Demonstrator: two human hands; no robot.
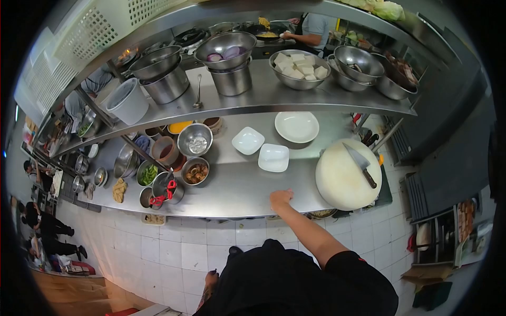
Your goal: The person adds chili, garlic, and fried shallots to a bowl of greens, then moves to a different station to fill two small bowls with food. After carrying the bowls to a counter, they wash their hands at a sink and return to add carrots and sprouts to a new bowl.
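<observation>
My right hand rests on the front part of the steel counter, its fingers curled in and nothing showing in them. Two square white bowls and a round white plate lie beyond it. To its right is a thick round cutting board with a knife lying across it. Low beside my body hangs my left hand, closed, with a small dark tip at its fingers; I cannot tell what that is.
Red-handled tools stand in a metal pot at the left, near a bowl of brown food and a folded cloth. Overhead, a steel shelf carries a bowl of white blocks. Behind it, a person works at a pan.
</observation>
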